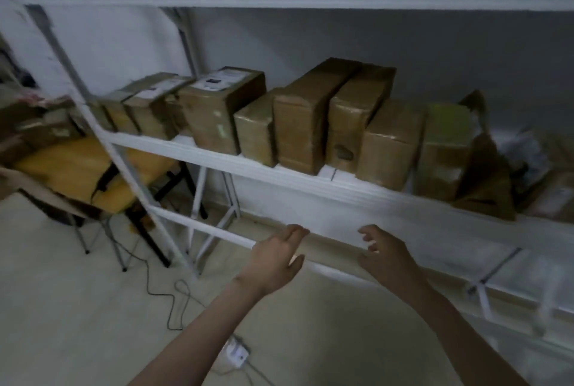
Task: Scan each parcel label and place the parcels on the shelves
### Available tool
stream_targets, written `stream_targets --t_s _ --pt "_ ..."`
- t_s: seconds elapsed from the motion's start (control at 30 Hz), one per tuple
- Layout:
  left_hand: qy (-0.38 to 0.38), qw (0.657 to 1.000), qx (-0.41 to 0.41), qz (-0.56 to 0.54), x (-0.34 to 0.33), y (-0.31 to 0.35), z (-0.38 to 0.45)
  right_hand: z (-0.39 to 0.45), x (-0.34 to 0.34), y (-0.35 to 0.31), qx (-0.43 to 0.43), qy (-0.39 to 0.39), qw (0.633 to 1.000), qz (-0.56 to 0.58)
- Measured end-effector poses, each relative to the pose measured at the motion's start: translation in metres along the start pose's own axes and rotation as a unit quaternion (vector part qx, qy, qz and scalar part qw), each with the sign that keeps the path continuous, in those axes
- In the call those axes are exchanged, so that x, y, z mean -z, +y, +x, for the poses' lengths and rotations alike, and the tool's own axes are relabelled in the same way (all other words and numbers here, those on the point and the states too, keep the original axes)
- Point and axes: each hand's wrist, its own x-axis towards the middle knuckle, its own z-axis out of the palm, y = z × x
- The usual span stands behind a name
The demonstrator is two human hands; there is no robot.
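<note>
Several brown cardboard parcels (pixel 298 125) stand in a row on the middle shelf (pixel 279 177) of a white metal rack. One parcel on the left (pixel 217 106) shows a white label on its top. Both my hands are held out below that shelf, in front of the lower rail. My left hand (pixel 276 256) is empty, its fingers loosely bent. My right hand (pixel 385 253) is also empty, with relaxed curled fingers. Neither hand touches a parcel. The picture is blurred by motion.
A yellow-topped folding table (pixel 77 174) with more parcels (pixel 40 128) stands to the left, behind the rack's post. A black cable (pixel 164 295) and a white power adapter (pixel 237 351) lie on the pale floor. Crumpled brown packaging (pixel 484 174) sits at the shelf's right end.
</note>
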Motion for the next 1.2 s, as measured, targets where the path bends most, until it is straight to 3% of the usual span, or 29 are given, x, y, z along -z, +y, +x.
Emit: stream_targets --t_s 0.3,0.43,0.63,0.87,1.2 --pt "-0.039 0.966 0.219 0.134 0.081 -0.214 -0.176 0.042 -0.193 -0.208 0.182 -0.093 0.971 -0.126" --pt "-0.064 0.944 0.273 0.176 0.093 -0.265 -0.228 0.044 -0.257 -0.274 0.258 -0.148 0.945 -0.135" --pt "-0.043 0.924 0.345 0.16 0.103 -0.317 -0.272 0.054 -0.329 -0.336 0.305 -0.184 0.921 -0.158" --pt "-0.02 0.914 0.372 0.161 0.134 -0.387 -0.292 0.086 -0.385 -0.406 0.328 -0.188 0.904 -0.201" --pt "-0.033 0.927 0.333 0.169 0.184 -0.543 -0.245 0.196 -0.46 -0.503 0.3 -0.164 0.914 -0.219"
